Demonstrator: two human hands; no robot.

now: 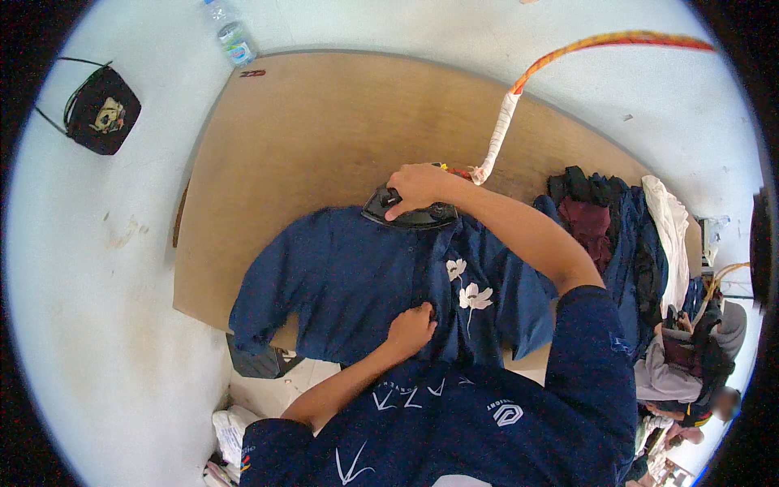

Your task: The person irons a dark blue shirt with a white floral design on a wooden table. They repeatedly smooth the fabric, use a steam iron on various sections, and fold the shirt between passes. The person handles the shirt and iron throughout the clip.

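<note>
A navy blue shirt (359, 274) with white flower motifs (475, 297) lies spread over the brown board of the table before me. My right hand (420, 185) is wrapped around the handle of a black electric iron (420, 217), whose soleplate rests at the shirt's upper edge. The iron's cord (502, 125), bound in white wrapping, rises from its rear and turns into a yellow and red length above. Lower on the shirt, my left hand (412, 332) has its fingers curled onto the front placket, gripping the cloth there.
Heaped dark garments (614, 225) and a white cloth (667, 243) lie at the table's right end. A plastic bottle (236, 45) stands beyond the far left corner, near a small dark red object (253, 73). Another person (694, 359) is at the far right.
</note>
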